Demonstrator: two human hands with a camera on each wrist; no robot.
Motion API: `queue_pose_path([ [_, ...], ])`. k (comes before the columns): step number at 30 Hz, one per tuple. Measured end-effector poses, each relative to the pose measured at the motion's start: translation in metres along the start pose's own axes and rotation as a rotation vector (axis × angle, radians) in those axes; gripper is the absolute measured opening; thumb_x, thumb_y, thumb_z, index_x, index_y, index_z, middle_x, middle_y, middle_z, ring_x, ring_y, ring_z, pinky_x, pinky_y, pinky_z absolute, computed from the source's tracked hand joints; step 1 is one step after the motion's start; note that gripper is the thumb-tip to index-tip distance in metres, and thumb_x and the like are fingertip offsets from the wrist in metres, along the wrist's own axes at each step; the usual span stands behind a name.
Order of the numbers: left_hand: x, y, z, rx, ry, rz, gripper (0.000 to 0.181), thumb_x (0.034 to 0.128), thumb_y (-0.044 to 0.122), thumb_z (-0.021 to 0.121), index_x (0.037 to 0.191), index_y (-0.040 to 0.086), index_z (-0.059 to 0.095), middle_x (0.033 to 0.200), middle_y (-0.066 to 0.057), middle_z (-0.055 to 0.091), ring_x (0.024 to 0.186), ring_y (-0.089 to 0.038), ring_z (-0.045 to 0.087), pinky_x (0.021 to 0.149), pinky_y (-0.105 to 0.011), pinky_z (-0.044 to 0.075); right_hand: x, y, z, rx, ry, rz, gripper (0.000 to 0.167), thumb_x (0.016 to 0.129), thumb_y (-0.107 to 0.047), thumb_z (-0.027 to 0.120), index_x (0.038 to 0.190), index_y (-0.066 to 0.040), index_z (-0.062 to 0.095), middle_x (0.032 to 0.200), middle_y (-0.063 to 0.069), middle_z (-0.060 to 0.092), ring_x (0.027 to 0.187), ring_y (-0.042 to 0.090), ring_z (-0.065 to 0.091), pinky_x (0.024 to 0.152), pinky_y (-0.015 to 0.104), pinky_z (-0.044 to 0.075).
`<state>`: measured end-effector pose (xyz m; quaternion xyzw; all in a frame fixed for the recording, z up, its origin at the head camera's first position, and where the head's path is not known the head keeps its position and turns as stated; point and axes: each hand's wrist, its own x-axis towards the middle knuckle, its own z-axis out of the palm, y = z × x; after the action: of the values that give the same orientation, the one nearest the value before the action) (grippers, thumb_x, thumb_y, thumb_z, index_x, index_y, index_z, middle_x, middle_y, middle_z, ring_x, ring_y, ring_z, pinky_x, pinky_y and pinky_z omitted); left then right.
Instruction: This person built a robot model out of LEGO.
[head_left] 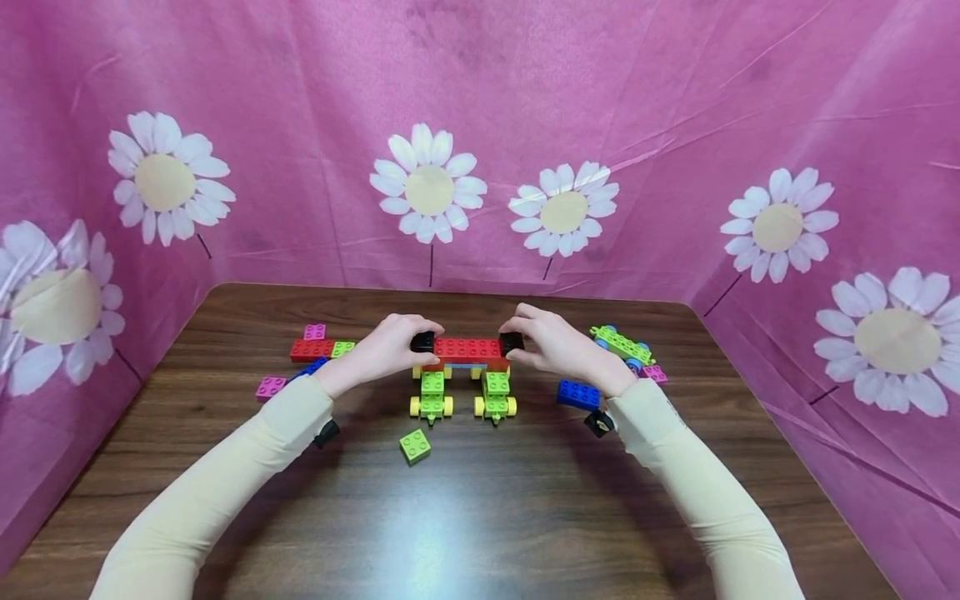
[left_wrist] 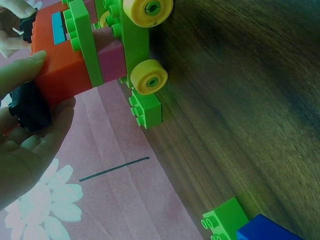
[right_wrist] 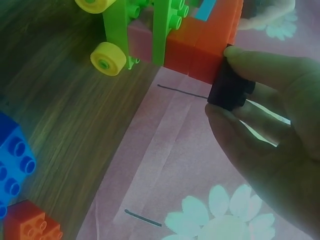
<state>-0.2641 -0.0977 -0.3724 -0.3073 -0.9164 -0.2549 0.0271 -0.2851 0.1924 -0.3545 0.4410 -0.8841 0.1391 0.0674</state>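
A toy brick build (head_left: 468,348) stands mid-table: a red layer on top, two lime wheeled bases with yellow wheels (right_wrist: 107,59) at the front, and a light blue piece (left_wrist: 58,27) under the red. My left hand (head_left: 386,343) pinches a black brick (left_wrist: 29,106) at the red layer's left end, its thumb reaching onto the red. At the right end, my right hand (head_left: 553,343) pinches another black brick (right_wrist: 229,85) between thumb and fingers. Both black bricks appear to touch the red ends. Part of the left one is hidden by fingers.
A loose lime brick (head_left: 415,447) lies in front of the build. Red (head_left: 309,350), pink (head_left: 271,387) and blue bricks lie left. To the right are a blue brick (head_left: 578,394), a lime wheeled base (head_left: 622,344) and a pink brick (head_left: 654,374). A flowered pink cloth (head_left: 480,75) surrounds the table.
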Motion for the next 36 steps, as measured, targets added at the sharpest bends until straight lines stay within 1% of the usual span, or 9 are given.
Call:
queue_pose_path([
  [5, 0.001, 0.001, 0.000, 0.000, -0.005, 0.000, 0.044, 0.0869, 0.023, 0.077, 0.123, 0.000, 0.066, 0.115, -0.015, 0.072, 0.096, -0.024, 0.067, 0.085, -0.041, 0.055, -0.002, 0.002, 0.001, 0.009, 0.004, 0.011, 0.032, 0.087, -0.020, 0.077, 0.113, -0.005, 0.069, 0.097, 0.007, 0.060, 0.074, 0.015, 0.057, 0.068, 0.028, 0.052],
  [10, 0.001, 0.002, -0.001, 0.011, -0.008, 0.006, 0.044, 0.0874, 0.024, 0.076, 0.123, 0.001, 0.066, 0.117, -0.015, 0.071, 0.096, -0.023, 0.066, 0.085, -0.040, 0.054, -0.004, 0.003, 0.001, 0.013, -0.002, 0.026, 0.033, 0.087, -0.021, 0.077, 0.115, -0.005, 0.069, 0.097, 0.006, 0.060, 0.071, 0.012, 0.053, 0.067, 0.026, 0.051],
  [15, 0.000, 0.002, -0.002, 0.023, -0.006, 0.021, 0.045, 0.0875, 0.024, 0.076, 0.125, 0.000, 0.065, 0.118, -0.016, 0.071, 0.098, -0.024, 0.066, 0.084, -0.040, 0.054, -0.003, 0.004, 0.000, 0.021, -0.006, 0.025, 0.034, 0.087, -0.021, 0.077, 0.114, -0.004, 0.069, 0.098, 0.008, 0.060, 0.074, 0.014, 0.057, 0.067, 0.026, 0.052],
  [19, -0.002, 0.000, -0.004, 0.011, -0.007, 0.014, 0.048, 0.0871, 0.023, 0.076, 0.127, 0.000, 0.064, 0.120, -0.018, 0.070, 0.100, -0.026, 0.066, 0.086, -0.041, 0.056, -0.003, 0.004, 0.000, 0.044, -0.008, 0.019, 0.033, 0.086, -0.019, 0.077, 0.114, -0.003, 0.069, 0.099, 0.009, 0.061, 0.078, 0.019, 0.061, 0.068, 0.027, 0.054],
  [23, -0.005, -0.003, -0.006, -0.005, 0.023, 0.039, 0.043, 0.0851, 0.020, 0.077, 0.120, -0.002, 0.066, 0.110, -0.016, 0.072, 0.093, -0.024, 0.066, 0.082, -0.040, 0.056, -0.002, 0.004, -0.001, 0.058, -0.024, 0.027, 0.032, 0.086, -0.017, 0.077, 0.114, -0.003, 0.069, 0.099, 0.009, 0.061, 0.082, 0.023, 0.063, 0.069, 0.030, 0.056],
  [26, -0.006, -0.004, -0.008, -0.008, 0.039, 0.056, 0.038, 0.0839, 0.019, 0.078, 0.115, -0.002, 0.068, 0.102, -0.014, 0.073, 0.087, -0.021, 0.065, 0.077, -0.037, 0.055, -0.002, 0.003, -0.001, 0.052, -0.029, 0.026, 0.032, 0.086, -0.017, 0.077, 0.115, -0.003, 0.069, 0.101, 0.009, 0.062, 0.082, 0.020, 0.061, 0.070, 0.032, 0.057],
  [31, -0.007, -0.005, -0.010, -0.010, 0.036, 0.046, 0.037, 0.0840, 0.019, 0.078, 0.115, 0.000, 0.068, 0.102, -0.012, 0.073, 0.084, -0.019, 0.064, 0.075, -0.034, 0.054, -0.002, 0.004, -0.001, 0.064, -0.025, 0.018, 0.032, 0.086, -0.017, 0.077, 0.115, -0.003, 0.069, 0.102, 0.010, 0.064, 0.082, 0.015, 0.059, 0.071, 0.037, 0.058],
  [34, -0.009, -0.005, -0.012, -0.006, 0.035, 0.038, 0.038, 0.0837, 0.019, 0.079, 0.115, 0.000, 0.068, 0.102, -0.012, 0.073, 0.084, -0.018, 0.064, 0.075, -0.033, 0.054, -0.002, 0.005, -0.001, 0.070, -0.027, 0.014, 0.033, 0.087, -0.018, 0.076, 0.115, -0.003, 0.069, 0.103, 0.009, 0.064, 0.083, 0.015, 0.059, 0.072, 0.038, 0.059],
  [36, -0.009, -0.007, -0.012, -0.007, 0.035, 0.039, 0.037, 0.0836, 0.018, 0.079, 0.115, 0.000, 0.069, 0.103, -0.012, 0.073, 0.083, -0.018, 0.064, 0.075, -0.032, 0.054, -0.002, 0.004, -0.003, 0.061, -0.022, 0.014, 0.034, 0.088, -0.021, 0.076, 0.117, -0.004, 0.069, 0.105, 0.008, 0.064, 0.085, 0.016, 0.060, 0.074, 0.037, 0.058],
])
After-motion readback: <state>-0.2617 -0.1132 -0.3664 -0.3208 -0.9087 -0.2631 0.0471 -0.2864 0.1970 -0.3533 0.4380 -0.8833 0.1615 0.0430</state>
